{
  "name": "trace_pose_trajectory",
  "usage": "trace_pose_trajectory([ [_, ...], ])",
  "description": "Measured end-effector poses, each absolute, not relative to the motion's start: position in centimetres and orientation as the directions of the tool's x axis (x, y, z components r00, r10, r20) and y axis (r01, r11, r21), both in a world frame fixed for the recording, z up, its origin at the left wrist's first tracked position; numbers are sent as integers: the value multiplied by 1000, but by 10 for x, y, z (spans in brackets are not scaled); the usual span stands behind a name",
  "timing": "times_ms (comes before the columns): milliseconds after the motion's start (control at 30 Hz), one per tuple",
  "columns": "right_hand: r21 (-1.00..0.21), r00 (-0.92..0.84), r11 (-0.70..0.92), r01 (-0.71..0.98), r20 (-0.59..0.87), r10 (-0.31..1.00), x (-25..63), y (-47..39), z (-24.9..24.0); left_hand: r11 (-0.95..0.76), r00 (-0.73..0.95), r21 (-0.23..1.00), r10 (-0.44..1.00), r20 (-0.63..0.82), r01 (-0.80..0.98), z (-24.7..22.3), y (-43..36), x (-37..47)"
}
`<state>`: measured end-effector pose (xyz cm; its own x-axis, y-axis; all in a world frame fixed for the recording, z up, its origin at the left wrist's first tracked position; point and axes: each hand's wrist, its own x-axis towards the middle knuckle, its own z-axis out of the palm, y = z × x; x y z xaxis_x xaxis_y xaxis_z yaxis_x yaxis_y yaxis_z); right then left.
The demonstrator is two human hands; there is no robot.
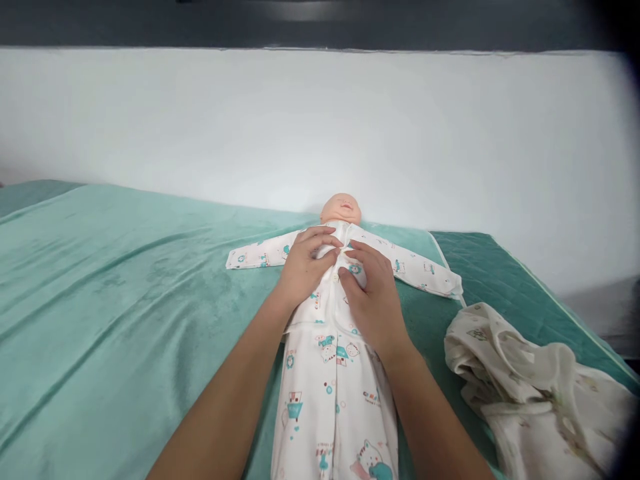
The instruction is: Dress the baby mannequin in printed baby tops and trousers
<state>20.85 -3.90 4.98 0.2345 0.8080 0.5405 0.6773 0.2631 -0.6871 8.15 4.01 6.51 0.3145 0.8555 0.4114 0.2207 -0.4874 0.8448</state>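
Observation:
A baby doll [341, 208] lies on its back, its head near the wall. It wears a white printed baby jacket [320, 303] with both sleeves spread out, and matching baby trousers [333, 400] below. My left hand [311, 261] is at the chest, thumb and forefinger closed on the jacket's front edge. Opposite it, my right hand [369, 283] has its fingers bent onto the other front edge, gripping the cloth near a small button. The fingertips of both hands nearly meet at the front opening. The doll's own hands are hidden in the sleeves.
A green blanket [125, 287] with soft folds lies beneath the doll. Crumpled white baby clothes [540, 393] sit at the right. Beyond them is a darker green quilted cover [475, 267]. A white wall [300, 127] stands behind the doll's head.

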Motion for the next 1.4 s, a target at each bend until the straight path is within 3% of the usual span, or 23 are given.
trace_pose_trajectory([
  [200,-734,254,290,615,532,808,213,-38,50,-507,373,836,832,411,211,70,32,79],
  [433,-884,296,269,382,393,871,227,-42,56,-462,336,873,856,392,157,69,18,69],
  [633,-803,83,311,509,406,910,234,-49,62,-430,462,873,838,290,232,77,11,53],
  [867,-751,73,327,574,444,893,227,-48,62,-381,526,899,821,222,217,78,13,49],
  [1167,-805,88,340,487,432,897,229,-45,58,-325,511,938,830,224,117,77,14,53],
  [1400,-805,78,335,489,423,903,231,-44,58,-374,545,918,801,248,131,75,15,52],
])
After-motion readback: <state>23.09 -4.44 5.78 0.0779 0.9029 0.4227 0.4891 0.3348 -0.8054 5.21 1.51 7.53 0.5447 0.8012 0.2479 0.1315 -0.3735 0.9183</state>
